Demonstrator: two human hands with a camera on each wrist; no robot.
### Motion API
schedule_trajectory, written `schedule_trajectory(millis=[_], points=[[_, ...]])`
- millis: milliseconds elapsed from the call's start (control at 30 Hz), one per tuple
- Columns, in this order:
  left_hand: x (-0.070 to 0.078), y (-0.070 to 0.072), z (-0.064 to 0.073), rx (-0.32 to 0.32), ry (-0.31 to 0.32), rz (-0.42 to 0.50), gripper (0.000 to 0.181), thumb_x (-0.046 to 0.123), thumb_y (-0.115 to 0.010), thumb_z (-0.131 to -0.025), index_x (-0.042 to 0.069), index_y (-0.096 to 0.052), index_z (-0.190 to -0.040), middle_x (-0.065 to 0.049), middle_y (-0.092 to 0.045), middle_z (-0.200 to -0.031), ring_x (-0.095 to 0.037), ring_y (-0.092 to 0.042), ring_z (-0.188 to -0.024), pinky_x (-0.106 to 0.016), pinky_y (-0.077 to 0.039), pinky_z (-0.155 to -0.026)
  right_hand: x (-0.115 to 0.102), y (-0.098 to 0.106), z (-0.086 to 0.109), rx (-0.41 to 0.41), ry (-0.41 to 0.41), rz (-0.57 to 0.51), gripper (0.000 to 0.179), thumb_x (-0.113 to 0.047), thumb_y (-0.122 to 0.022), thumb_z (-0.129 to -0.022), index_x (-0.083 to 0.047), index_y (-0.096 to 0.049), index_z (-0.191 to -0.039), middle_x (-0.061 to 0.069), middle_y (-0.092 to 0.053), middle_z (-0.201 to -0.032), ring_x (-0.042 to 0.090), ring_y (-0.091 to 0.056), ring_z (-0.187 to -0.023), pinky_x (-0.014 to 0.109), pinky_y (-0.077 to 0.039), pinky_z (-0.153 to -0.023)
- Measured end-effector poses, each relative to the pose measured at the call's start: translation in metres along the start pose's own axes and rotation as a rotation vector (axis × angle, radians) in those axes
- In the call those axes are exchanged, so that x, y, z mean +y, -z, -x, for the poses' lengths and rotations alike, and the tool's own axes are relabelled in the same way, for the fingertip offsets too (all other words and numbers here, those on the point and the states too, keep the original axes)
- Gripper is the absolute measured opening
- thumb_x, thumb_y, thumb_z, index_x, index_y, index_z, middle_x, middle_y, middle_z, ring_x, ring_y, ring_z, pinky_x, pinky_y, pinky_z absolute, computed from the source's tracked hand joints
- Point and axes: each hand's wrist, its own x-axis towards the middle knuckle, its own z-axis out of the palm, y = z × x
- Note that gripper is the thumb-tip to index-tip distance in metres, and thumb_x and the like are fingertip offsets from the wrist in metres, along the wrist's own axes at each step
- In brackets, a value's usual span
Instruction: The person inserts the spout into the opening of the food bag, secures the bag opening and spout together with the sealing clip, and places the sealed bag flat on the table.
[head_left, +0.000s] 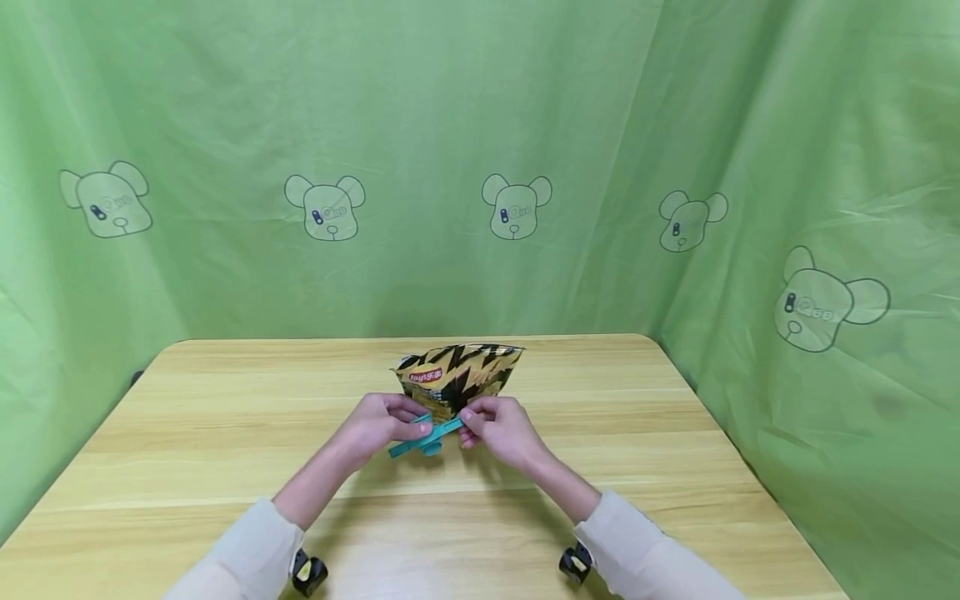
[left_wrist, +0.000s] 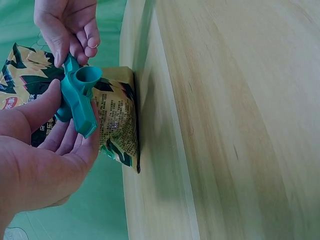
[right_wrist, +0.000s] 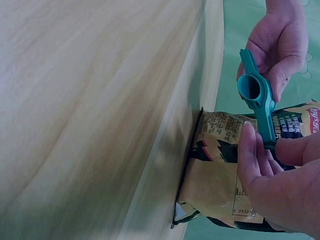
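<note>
Both hands hold a teal bag clip with a round pouring spout point(left_wrist: 76, 97) in front of a gold and black potato chip bag point(head_left: 465, 375). My left hand point(head_left: 375, 427) grips the clip near its middle, thumb on top and fingers beneath. At the clip's other end, my right hand point(head_left: 504, 432) pinches it between thumb and fingertips. The spout's open mouth shows in the right wrist view, on the clip's near side point(right_wrist: 250, 87). Upright just behind the hands, the bag has its lower part partly covered by them.
A light wooden table point(head_left: 225, 433) lies under the bag and hands. Green curtains point(head_left: 450, 100) printed with bear heads hang behind the table and along its sides. Black wrist devices point(head_left: 308, 575) are strapped below both cream sleeves point(head_left: 251, 550).
</note>
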Motion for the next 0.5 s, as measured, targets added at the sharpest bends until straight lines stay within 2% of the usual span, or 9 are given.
schedule_trajectory(millis=[133, 500], points=[[-0.0008, -0.0010, -0.0004, 0.007, -0.013, 0.001, 0.035, 0.013, -0.083, -0.082, 0.005, -0.072, -0.114, -0.009, -0.072, -0.103, -0.020, -0.069, -0.089, -0.040, -0.055, -0.093, 0.0007, 0.0000, 0.0003, 0.002, 0.005, 0.004, 0.016, -0.003, -0.059, -0.100, 0.008, -0.068, -0.107, 0.028, -0.071, -0.095, 0.023, -0.072, -0.076, 0.035, -0.063, -0.076], [0.0024, -0.0045, 0.0008, 0.009, -0.020, 0.002, 0.030, 0.006, -0.081, -0.083, 0.003, -0.072, -0.111, -0.009, -0.072, -0.101, -0.020, -0.068, -0.088, -0.039, -0.055, -0.093, 0.0017, 0.0000, 0.0014, -0.004, 0.008, 0.032, 0.018, 0.001, -0.055, -0.100, 0.010, -0.068, -0.109, 0.030, -0.070, -0.096, 0.019, -0.070, -0.074, 0.039, -0.063, -0.078]])
